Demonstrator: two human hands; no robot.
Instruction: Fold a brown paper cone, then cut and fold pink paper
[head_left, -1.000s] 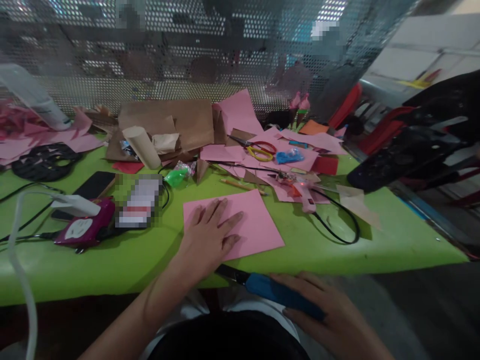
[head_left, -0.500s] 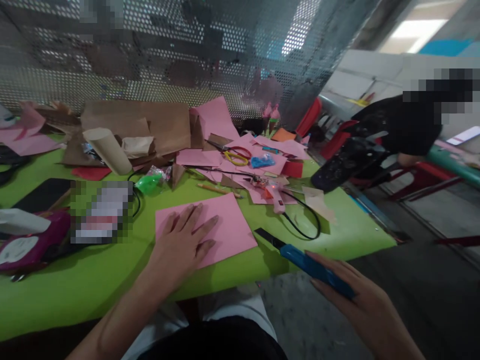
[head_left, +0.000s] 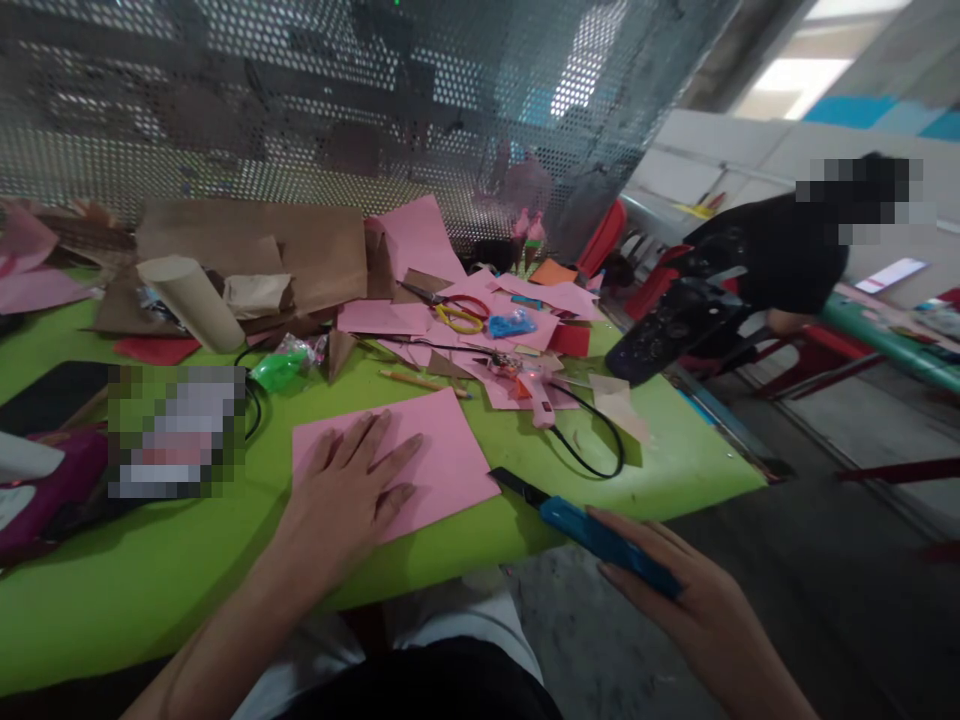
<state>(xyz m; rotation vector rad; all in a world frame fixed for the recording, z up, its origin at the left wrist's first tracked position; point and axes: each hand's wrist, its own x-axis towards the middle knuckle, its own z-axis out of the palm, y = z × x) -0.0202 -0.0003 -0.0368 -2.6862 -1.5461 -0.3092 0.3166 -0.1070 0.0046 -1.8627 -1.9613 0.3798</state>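
Craft bench: a person's left hand (head_left: pixel 341 500) is pressing flat, fingers (head_left: pixel 371 442) spread wide, on a pink sheet (head_left: pixel 446 455) lying on the green table (head_left: pixel 675 465). Just right of the sheet, the right hand (head_left: pixel 690 610) is gripping a blue cutter (head_left: pixel 600 535). Its long axis is running up-left, with the dark tip almost touching the sheet's near right corner. No writing is showing legibly.

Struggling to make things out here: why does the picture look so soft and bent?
Head view: soft throughout, the blue cutter in the right hand smeared; daylight glares top right while the mesh wall is dim; the edge of the green table bows, likely wide-lens warp.
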